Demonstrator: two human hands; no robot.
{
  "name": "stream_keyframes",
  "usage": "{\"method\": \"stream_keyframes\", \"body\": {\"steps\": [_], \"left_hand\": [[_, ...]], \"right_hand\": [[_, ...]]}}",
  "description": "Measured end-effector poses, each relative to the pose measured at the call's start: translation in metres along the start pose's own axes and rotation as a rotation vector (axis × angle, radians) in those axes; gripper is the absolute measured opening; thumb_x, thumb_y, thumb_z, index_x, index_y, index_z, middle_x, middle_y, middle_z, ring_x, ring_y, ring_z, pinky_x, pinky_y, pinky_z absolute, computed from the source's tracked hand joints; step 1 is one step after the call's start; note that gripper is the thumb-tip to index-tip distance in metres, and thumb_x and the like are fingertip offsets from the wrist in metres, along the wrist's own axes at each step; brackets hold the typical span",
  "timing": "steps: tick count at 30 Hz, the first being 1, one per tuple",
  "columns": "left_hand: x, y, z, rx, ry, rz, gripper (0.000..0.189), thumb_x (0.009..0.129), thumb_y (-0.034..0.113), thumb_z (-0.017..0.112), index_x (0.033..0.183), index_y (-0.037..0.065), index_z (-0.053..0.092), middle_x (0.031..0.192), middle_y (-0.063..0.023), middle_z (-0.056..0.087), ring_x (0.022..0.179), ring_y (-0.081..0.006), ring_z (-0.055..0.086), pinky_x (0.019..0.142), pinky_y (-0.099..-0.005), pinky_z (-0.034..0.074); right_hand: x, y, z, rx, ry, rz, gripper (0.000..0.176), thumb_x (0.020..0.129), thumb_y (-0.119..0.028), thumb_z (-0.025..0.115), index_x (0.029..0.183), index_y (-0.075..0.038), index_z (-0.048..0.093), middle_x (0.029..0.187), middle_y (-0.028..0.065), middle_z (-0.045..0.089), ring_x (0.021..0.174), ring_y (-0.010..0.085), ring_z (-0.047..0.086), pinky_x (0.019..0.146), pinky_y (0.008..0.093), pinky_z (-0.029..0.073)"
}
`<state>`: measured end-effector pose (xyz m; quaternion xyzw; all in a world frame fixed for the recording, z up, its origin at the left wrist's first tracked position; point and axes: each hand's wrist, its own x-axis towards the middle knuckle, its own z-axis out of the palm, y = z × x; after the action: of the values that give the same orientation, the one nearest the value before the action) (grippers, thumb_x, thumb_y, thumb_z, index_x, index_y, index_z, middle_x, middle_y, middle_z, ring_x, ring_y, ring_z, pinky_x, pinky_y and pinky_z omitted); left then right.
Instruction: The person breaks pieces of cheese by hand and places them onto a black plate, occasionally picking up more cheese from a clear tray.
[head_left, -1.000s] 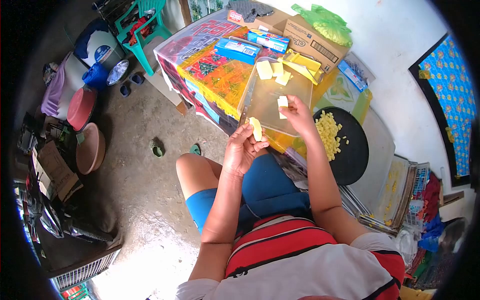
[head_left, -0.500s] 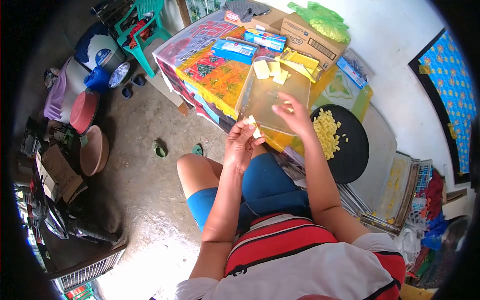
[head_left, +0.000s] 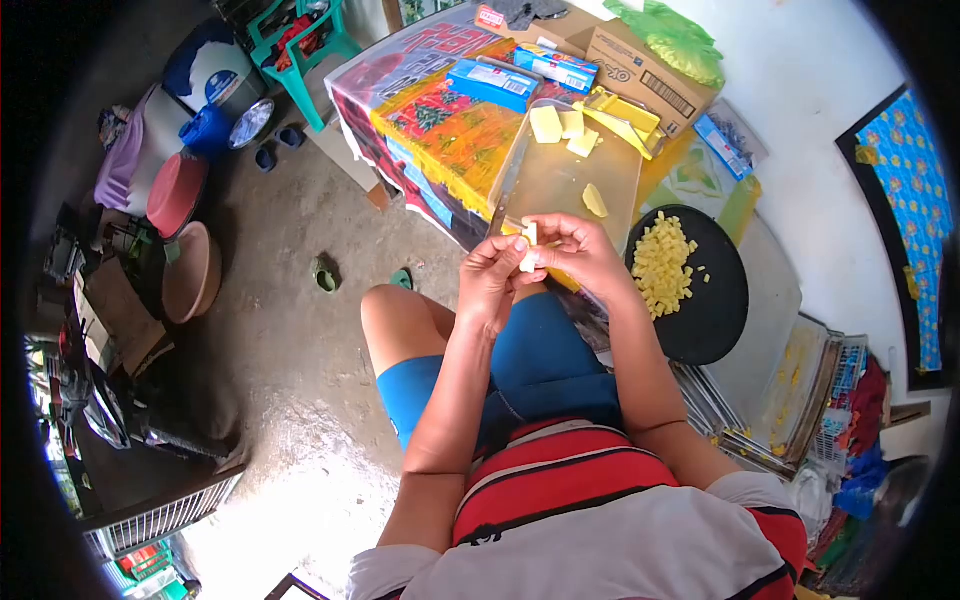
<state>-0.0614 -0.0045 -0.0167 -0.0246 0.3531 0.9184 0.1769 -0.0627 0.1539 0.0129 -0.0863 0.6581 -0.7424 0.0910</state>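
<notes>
Both hands meet over my lap at the near edge of a cutting board [head_left: 545,180]. My left hand [head_left: 487,277] pinches a pale yellow piece [head_left: 529,247] from the left. On its right side, my right hand [head_left: 582,258] has its fingers closed on the same piece. A curved yellow slice [head_left: 595,200] lies on the board, and larger yellow blocks [head_left: 546,125] sit at its far end. To the right, a round black tray [head_left: 715,310] holds a heap of small yellow cubes [head_left: 662,268].
Blue boxes [head_left: 490,84], a yellow tool [head_left: 622,118] and a cardboard box [head_left: 645,75] stand on the cloth-covered table [head_left: 430,120]. Metal trays [head_left: 790,400] lean at the right. Basins [head_left: 190,272], slippers [head_left: 325,273] and a green chair [head_left: 300,60] are at the left.
My right hand has come down from over the board to the piece in my left hand and closed on it. A curved slice now shows on the board. The view has shifted slightly.
</notes>
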Motion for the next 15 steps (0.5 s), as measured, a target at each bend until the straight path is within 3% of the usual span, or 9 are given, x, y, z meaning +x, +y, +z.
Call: {"method": "stream_keyframes", "body": {"steps": [9,15], "left_hand": [[-0.005,0.007,-0.005,-0.046,0.039,0.016,0.017,0.092,0.013,0.058,0.097,-0.002,0.063,0.086,-0.0106,0.066,0.074,-0.0171,0.066,0.064,-0.031,0.061],[-0.01,0.017,-0.01,-0.088,0.079,0.026,0.021,0.094,0.014,0.053,0.105,-0.004,0.057,0.093,-0.013,0.065,0.077,-0.0188,0.067,0.066,-0.0316,0.06]], "right_hand": [[0.004,0.002,0.012,0.078,0.02,-0.009,0.039,0.085,0.0,0.061,0.122,0.004,0.055,0.104,0.0069,0.064,0.094,0.011,0.06,0.084,0.0258,0.048],[0.01,0.011,0.022,0.145,0.06,0.022,0.04,0.087,-0.004,0.061,0.126,0.004,0.052,0.109,0.0076,0.063,0.095,0.0101,0.059,0.084,0.024,0.048]]}}
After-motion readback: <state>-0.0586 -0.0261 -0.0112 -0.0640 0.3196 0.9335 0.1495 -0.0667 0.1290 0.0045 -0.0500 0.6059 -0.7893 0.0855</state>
